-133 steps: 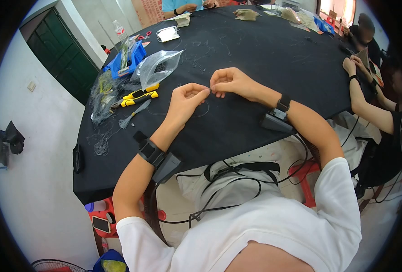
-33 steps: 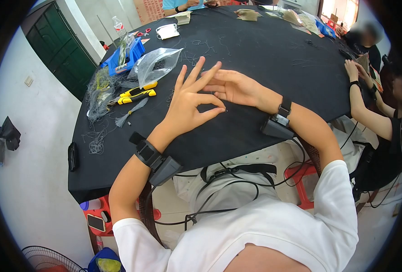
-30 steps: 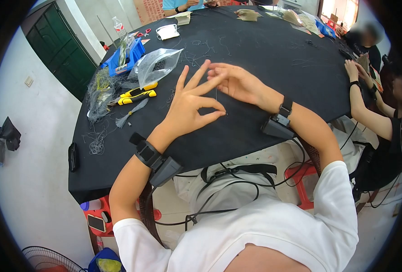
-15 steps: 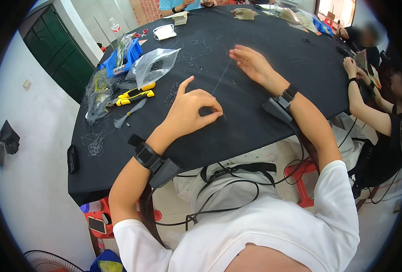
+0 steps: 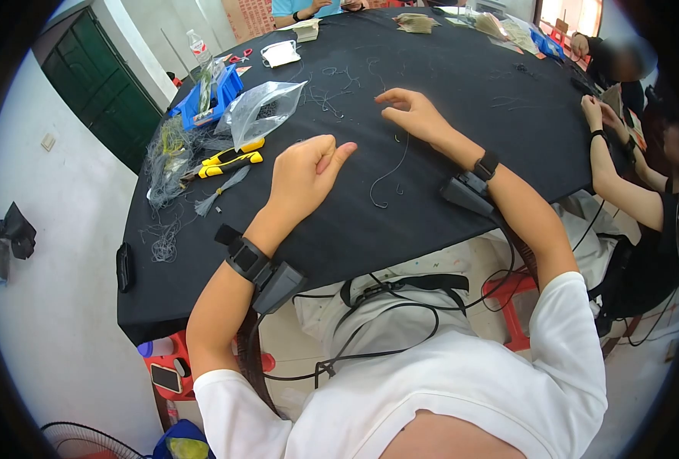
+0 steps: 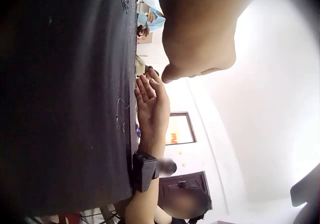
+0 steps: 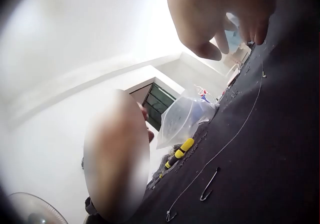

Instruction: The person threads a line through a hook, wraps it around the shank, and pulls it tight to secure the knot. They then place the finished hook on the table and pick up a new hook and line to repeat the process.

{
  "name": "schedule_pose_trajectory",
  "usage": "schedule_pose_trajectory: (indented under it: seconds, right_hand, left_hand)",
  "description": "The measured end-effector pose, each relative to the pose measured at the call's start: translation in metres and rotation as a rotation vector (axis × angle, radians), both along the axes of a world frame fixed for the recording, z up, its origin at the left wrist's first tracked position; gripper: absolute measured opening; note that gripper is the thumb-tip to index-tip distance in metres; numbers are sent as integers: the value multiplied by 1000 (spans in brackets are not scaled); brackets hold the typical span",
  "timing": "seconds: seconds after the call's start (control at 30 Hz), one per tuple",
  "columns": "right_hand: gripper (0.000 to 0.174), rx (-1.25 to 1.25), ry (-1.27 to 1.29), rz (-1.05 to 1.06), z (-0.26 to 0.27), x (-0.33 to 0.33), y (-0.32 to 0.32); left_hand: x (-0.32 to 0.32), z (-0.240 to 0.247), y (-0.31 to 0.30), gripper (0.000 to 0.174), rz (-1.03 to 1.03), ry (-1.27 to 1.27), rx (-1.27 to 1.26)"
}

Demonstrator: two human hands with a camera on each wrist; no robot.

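Observation:
My left hand (image 5: 305, 172) is held over the black table (image 5: 462, 99), its fingers curled in and its thumb sticking up; nothing shows in it. To its right, my right hand (image 5: 416, 115) hovers with relaxed, slightly spread fingers and no visible item in them. In the right wrist view a thin fishing line (image 7: 227, 145) lies curved on the cloth below the right hand, with a small fish hook (image 7: 171, 216) at its near end. Beside it lies a separate hook (image 7: 207, 186). From the head, this line (image 5: 393, 170) runs from under the right hand toward the table's near edge.
Yellow-and-black pliers (image 5: 232, 161), a clear plastic bag (image 5: 270, 107) with dark bits and a blue tray (image 5: 221, 99) stand at the left. Tangled line (image 5: 163, 245) lies near a black case (image 5: 125, 268). A white mask (image 5: 280, 53) lies farther back. People sit around the table.
The left hand's pinch on the line's end is gone; its fingers have curled and it has drawn back left. The line, stretched between both hands before, now lies on the table.

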State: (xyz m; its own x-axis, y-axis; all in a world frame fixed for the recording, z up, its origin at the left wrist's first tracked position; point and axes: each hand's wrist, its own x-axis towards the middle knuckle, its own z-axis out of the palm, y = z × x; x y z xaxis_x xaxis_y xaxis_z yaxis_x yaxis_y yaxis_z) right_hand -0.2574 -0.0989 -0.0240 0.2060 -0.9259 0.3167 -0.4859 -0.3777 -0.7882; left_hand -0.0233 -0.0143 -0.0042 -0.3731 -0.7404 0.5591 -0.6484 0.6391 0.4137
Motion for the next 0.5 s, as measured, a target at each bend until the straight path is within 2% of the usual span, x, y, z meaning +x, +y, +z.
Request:
schedule_pose_trajectory:
  seconds: [0.1,0.2,0.3,0.4,0.5]
  right_hand:
    - [35,-3,10,25,-2,2,2]
    - [38,1,77,11,3,6,9]
    - [44,-144,150,-62,4,11,18]
    - [53,-271,398,-292,9,20,30]
    - [56,-311,514,-331,17,24,38]
  left_hand:
    - [-2,-4,-3,47,-42,71,-44]
    - [-3,-2,1,47,-30,3,48]
    - [-4,-2,3,49,-48,-26,121]
    - [-2,-1,0,42,-42,-130,76]
    - [-5,-1,1,27,-163,4,-210]
